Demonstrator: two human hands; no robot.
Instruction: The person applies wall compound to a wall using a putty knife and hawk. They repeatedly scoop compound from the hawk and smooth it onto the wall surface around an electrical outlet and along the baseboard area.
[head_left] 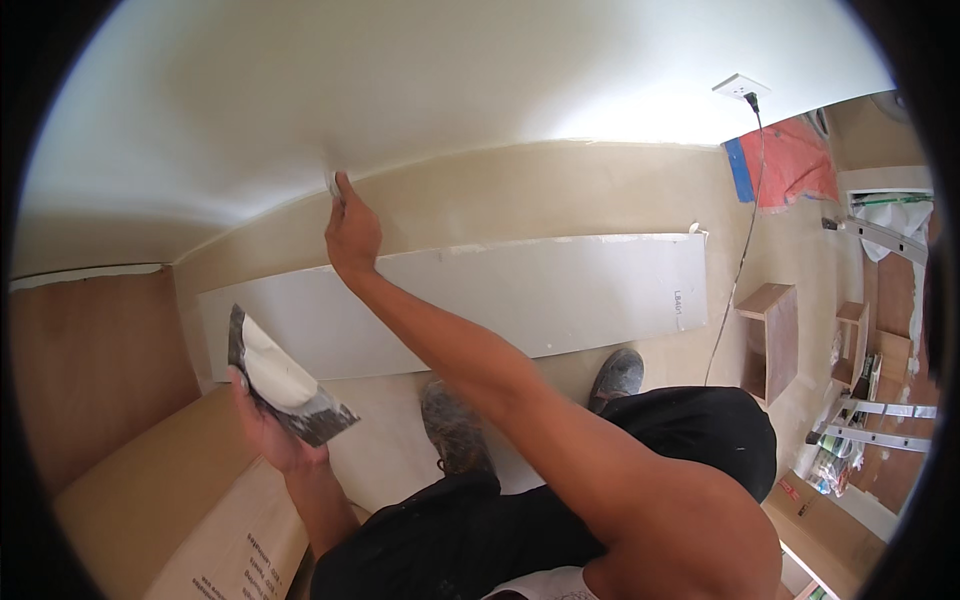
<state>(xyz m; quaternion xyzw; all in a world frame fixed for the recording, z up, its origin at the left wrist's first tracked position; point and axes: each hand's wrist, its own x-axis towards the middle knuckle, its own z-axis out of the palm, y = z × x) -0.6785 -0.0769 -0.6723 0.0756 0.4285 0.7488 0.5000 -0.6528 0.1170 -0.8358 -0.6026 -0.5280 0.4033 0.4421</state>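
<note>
In my left hand (275,440), at lower left, is a broad putty knife (325,425). Its dark, smeared blade carries a thick heap of cream-coloured filler (275,368). My right arm reaches forward across the middle to the foot of the white wall (420,80). There my right hand (352,235) is closed, its fingertips close to the wall just above the floor line. A small pale edge (334,184) shows at those fingers, too little of it to tell what it is.
A long pale board (500,290) lies on the floor between my shoes and the wall. A black cord (745,250) runs from a wall socket (742,87). Rightward are a red cloth (790,165), a wooden box (768,340) and a metal ladder (885,410); a brown panel (100,370) stands left.
</note>
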